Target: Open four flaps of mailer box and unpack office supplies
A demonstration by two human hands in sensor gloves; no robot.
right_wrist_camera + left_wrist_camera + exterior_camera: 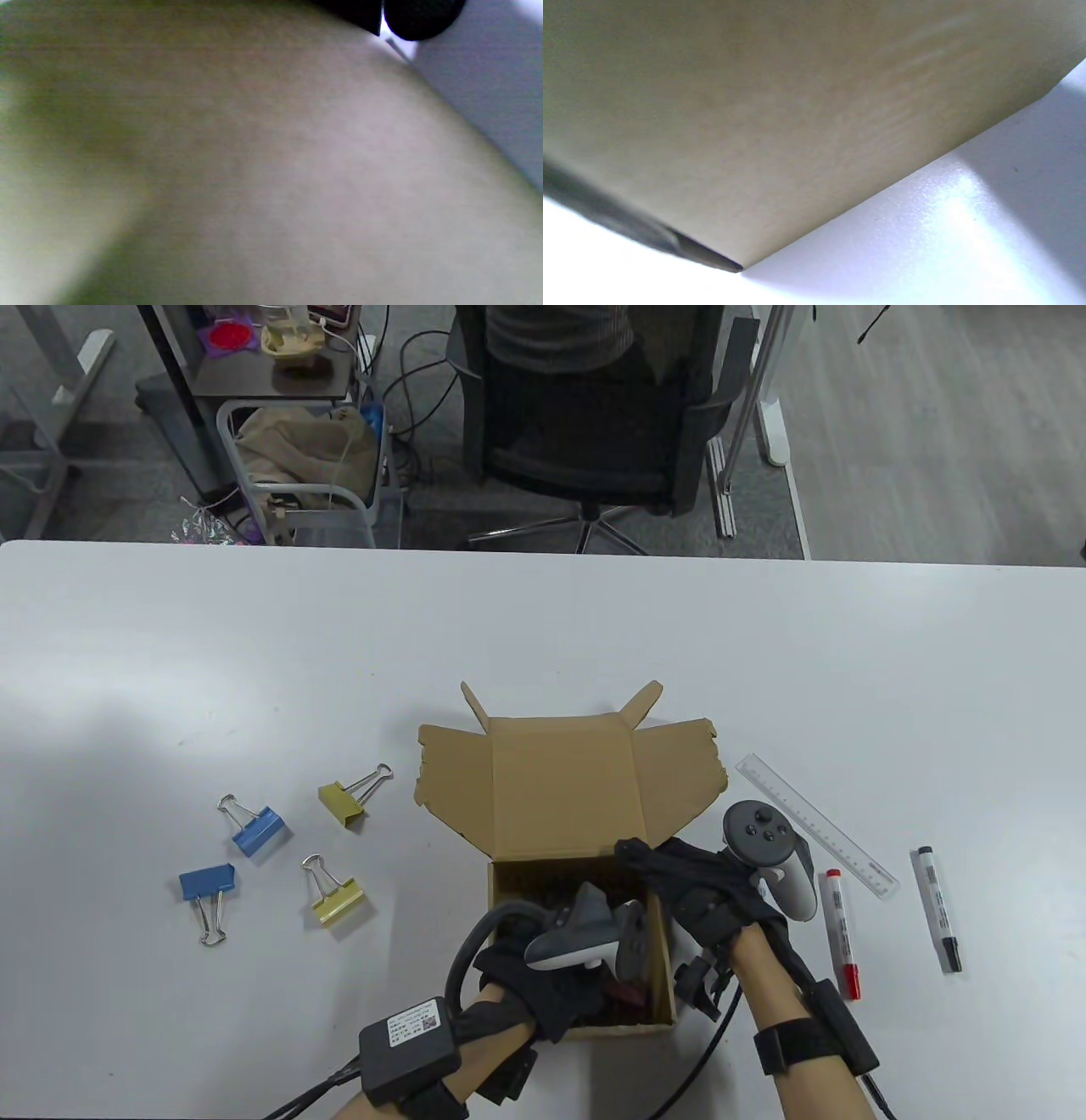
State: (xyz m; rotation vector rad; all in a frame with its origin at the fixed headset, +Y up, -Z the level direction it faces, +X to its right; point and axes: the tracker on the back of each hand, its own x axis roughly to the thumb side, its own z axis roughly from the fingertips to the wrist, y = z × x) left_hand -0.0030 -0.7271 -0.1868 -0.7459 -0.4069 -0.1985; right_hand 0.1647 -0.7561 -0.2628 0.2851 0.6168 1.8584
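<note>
While the mailer box [581,899] sits with its lid thrown back away from the person, both hands work at its open mouth. The left hand [568,959] reaches down inside, over the near wall, presumably after whatever dark items remain at the bottom; its fingers are hidden by its tracker and the wall, so I cannot tell whether they grasp anything. The right hand [696,882] lies on the box's right rim, fingers bent over the edge, and seems placed there to steady the carton, though how firmly it grips I cannot tell.

Both wrist views show only blurred cardboard pressed close, with a strip of white table [543,645] alongside.

Outward of the left hand lie four binder clips, two blue [254,827] [206,886] and two yellow [344,800] [335,897], well apart from the box. Just beyond the right hand rest a clear ruler [814,824], a red marker [840,931] and a black marker [936,906].

The box walls hem the left hand in, so anything lifted must rise straight up. Open table lies ahead of the lid and further out to either side.
</note>
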